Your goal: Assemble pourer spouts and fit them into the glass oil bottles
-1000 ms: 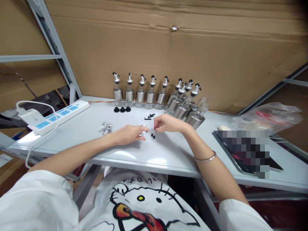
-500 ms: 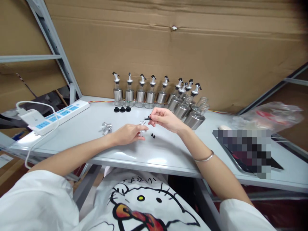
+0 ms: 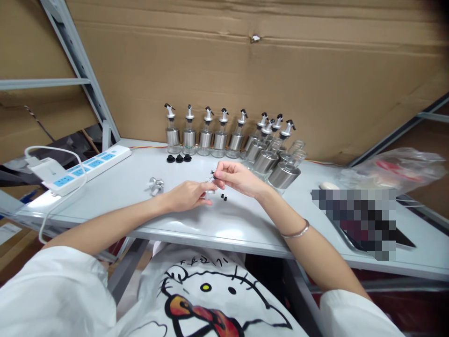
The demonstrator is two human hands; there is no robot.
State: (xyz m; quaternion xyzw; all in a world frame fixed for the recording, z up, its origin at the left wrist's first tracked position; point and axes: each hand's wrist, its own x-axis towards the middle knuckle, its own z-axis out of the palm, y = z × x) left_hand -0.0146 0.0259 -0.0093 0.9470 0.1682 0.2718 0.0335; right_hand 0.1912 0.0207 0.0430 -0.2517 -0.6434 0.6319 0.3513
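My left hand [image 3: 187,195] rests on the white table [image 3: 242,220] and pinches a small silver spout cap [image 3: 209,183]. My right hand [image 3: 236,179] pinches a small black lever part [image 3: 212,172] right at the top of that cap. Two tiny black plugs [image 3: 223,197] lie on the table just below the hands. Another silver spout cap [image 3: 156,185] lies to the left of my left hand. Three black stoppers [image 3: 178,158] sit further back.
A row of steel-and-glass oil bottles [image 3: 206,139] stands along the cardboard wall, with more bottles leaning at the right [image 3: 277,161]. A white power strip [image 3: 84,168] lies at the left. A plastic bag [image 3: 393,168] and a dark flat device [image 3: 403,236] lie at the right.
My right hand reached back to the loose black parts, took one up, and brought it to the silver cap held in my left hand. My left hand stayed put.
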